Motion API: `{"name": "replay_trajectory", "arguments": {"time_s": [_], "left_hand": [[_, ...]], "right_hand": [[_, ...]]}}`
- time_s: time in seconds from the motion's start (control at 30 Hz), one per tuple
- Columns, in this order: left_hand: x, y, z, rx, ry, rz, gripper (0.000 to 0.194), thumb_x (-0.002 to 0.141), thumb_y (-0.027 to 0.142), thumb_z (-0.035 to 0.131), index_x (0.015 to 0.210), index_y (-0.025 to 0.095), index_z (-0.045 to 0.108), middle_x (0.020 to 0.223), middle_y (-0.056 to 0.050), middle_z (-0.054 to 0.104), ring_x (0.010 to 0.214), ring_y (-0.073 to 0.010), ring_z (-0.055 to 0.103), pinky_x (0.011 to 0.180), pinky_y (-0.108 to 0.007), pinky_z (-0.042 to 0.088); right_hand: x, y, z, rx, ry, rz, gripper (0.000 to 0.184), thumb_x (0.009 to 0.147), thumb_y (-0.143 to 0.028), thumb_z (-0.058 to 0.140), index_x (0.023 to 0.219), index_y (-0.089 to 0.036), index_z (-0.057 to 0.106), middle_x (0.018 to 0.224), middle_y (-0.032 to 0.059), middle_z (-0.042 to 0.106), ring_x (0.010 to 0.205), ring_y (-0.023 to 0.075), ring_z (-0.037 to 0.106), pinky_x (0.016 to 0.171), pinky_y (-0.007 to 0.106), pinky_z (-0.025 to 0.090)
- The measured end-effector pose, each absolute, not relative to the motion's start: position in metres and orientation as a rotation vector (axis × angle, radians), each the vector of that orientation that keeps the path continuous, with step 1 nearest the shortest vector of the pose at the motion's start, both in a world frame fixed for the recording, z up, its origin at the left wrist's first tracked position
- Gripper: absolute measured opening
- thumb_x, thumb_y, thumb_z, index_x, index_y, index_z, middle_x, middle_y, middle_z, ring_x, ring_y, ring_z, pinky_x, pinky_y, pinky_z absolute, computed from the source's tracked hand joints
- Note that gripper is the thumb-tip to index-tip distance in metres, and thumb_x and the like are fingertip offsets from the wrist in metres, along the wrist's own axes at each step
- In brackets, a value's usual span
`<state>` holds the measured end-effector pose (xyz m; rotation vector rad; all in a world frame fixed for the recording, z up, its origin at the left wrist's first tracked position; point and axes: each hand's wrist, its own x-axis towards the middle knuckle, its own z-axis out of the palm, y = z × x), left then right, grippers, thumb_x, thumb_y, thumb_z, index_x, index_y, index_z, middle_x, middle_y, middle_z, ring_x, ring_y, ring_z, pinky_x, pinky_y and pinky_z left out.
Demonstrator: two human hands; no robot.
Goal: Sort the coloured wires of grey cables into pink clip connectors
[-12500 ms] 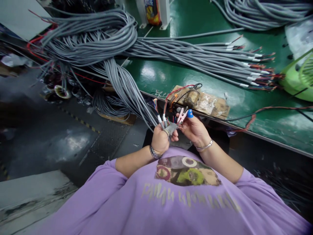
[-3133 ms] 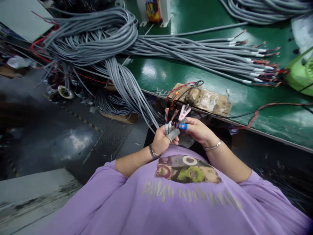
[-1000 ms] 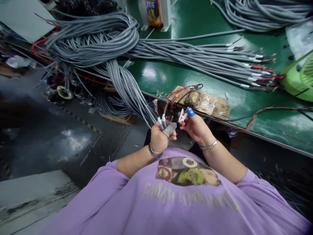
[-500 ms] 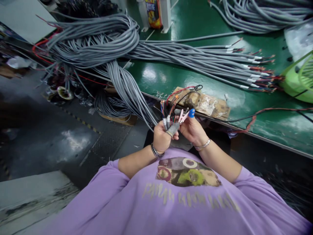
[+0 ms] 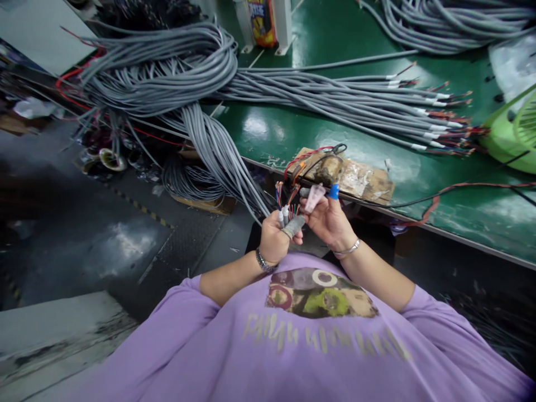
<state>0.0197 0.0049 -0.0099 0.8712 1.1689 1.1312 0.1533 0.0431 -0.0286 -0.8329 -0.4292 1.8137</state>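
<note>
My left hand [image 5: 274, 240] is closed round the stripped ends of a few grey cables [image 5: 283, 211], whose coloured wires fan out above the fist; its thumb wears a grey finger cot. My right hand [image 5: 329, 220] pinches a pink alligator clip [image 5: 313, 196] right beside those wire ends, and its forefinger carries a blue finger cot. Both hands hover just in front of the green workbench [image 5: 460, 212] edge. The clip's jaws are blurred.
A taped brown tester block [image 5: 355, 176] with red and black leads lies on the bench edge behind the hands. A thick bundle of grey cables [image 5: 201, 84] drapes from the bench to the floor on the left. A green fan [image 5: 511, 131] stands at the right.
The right hand has tilted the pink clip more upright and closer to the wire ends. The left hand keeps its grip on the cables and has barely shifted.
</note>
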Motion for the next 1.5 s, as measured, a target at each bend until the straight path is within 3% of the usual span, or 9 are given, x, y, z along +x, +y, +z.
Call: {"name": "replay_trajectory", "arguments": {"time_s": [0.27, 0.43, 0.67, 0.77, 0.9, 1.03, 1.13, 1.33, 1.5], "left_hand": [[0.009, 0.011, -0.01, 0.72, 1.041, 0.983, 0.052, 0.051, 0.055, 0.087, 0.069, 0.015, 0.059, 0.055, 0.0, 0.065, 0.048, -0.0145, 0.064, 0.05, -0.026, 0.053], [0.008, 0.016, -0.02, 0.786, 0.979, 0.927, 0.048, 0.058, 0.055, 0.084, 0.073, 0.014, 0.065, 0.069, -0.007, 0.073, 0.068, -0.0201, 0.072, 0.064, -0.03, 0.057], [0.004, 0.009, -0.021, 1.071, 1.03, 0.686, 0.042, 0.071, 0.054, 0.076, 0.072, 0.013, 0.065, 0.066, -0.006, 0.07, 0.045, -0.009, 0.059, 0.044, -0.018, 0.038], [0.001, 0.005, -0.021, 1.187, 1.023, 0.56, 0.042, 0.07, 0.054, 0.076, 0.07, 0.015, 0.064, 0.06, -0.003, 0.068, 0.04, -0.0075, 0.052, 0.044, -0.019, 0.039], [-0.003, -0.001, -0.023, 1.299, 0.989, 0.484, 0.041, 0.072, 0.056, 0.074, 0.075, 0.016, 0.064, 0.062, -0.003, 0.068, 0.044, -0.0093, 0.055, 0.046, -0.019, 0.043], [-0.004, -0.008, -0.018, 1.293, 0.974, 0.757, 0.042, 0.083, 0.058, 0.062, 0.08, 0.016, 0.064, 0.073, -0.005, 0.07, 0.064, -0.0132, 0.065, 0.061, -0.022, 0.052], [-0.005, -0.011, -0.012, 1.266, 1.021, 0.871, 0.041, 0.084, 0.057, 0.063, 0.088, 0.016, 0.062, 0.075, -0.005, 0.072, 0.062, -0.0125, 0.064, 0.06, -0.022, 0.051], [-0.003, -0.012, -0.011, 1.194, 1.062, 0.787, 0.04, 0.079, 0.053, 0.069, 0.087, 0.018, 0.053, 0.055, 0.003, 0.063, 0.037, -0.007, 0.05, 0.038, -0.017, 0.033], [0.001, -0.013, -0.011, 1.153, 1.063, 0.799, 0.039, 0.07, 0.043, 0.079, 0.079, 0.017, 0.051, 0.063, 0.003, 0.065, 0.038, -0.0071, 0.055, 0.039, -0.017, 0.04]], "right_hand": [[0.169, 0.038, -0.034, -0.829, -0.402, 1.88, 0.05, 0.073, -0.074, 0.064, 0.073, -0.023, 0.063, 0.074, -0.0004, 0.067, 0.062, 0.012, 0.056, 0.06, 0.025, 0.047], [0.186, 0.029, -0.041, -0.917, -0.576, 1.765, 0.041, 0.067, -0.06, 0.079, 0.076, -0.021, 0.068, 0.075, 0.0011, 0.068, 0.061, 0.0107, 0.055, 0.06, 0.025, 0.046], [0.195, 0.005, -0.034, -0.996, -0.972, 1.621, 0.027, 0.069, -0.038, 0.084, 0.088, -0.022, 0.075, 0.08, 0.0007, 0.069, 0.068, 0.0123, 0.057, 0.064, 0.026, 0.046], [0.185, -0.005, -0.025, -0.946, -1.043, 1.577, 0.024, 0.07, -0.037, 0.083, 0.088, -0.024, 0.073, 0.082, 0.0013, 0.07, 0.075, 0.0156, 0.061, 0.072, 0.03, 0.051], [0.176, -0.012, -0.016, -0.985, -1.038, 1.507, 0.022, 0.068, -0.038, 0.084, 0.079, -0.024, 0.072, 0.076, 0.0011, 0.069, 0.067, 0.0149, 0.06, 0.066, 0.03, 0.051], [0.178, -0.012, -0.013, -0.982, -1.093, 1.595, 0.019, 0.071, -0.037, 0.082, 0.08, -0.023, 0.073, 0.072, 0.0014, 0.07, 0.064, 0.0155, 0.062, 0.067, 0.032, 0.052], [0.18, -0.01, -0.013, -0.956, -1.163, 1.666, 0.021, 0.071, -0.038, 0.081, 0.078, -0.02, 0.072, 0.071, 0.0019, 0.071, 0.066, 0.0167, 0.063, 0.071, 0.034, 0.053], [0.17, -0.013, -0.022, -1.084, -1.008, 1.63, 0.023, 0.067, -0.037, 0.08, 0.073, -0.017, 0.071, 0.065, 0.0002, 0.066, 0.057, 0.0105, 0.051, 0.052, 0.023, 0.039], [0.162, -0.011, -0.022, -1.092, -0.775, 1.641, 0.024, 0.062, -0.033, 0.082, 0.068, -0.017, 0.065, 0.056, -0.0043, 0.056, 0.049, 0.0068, 0.042, 0.047, 0.021, 0.032]]}}
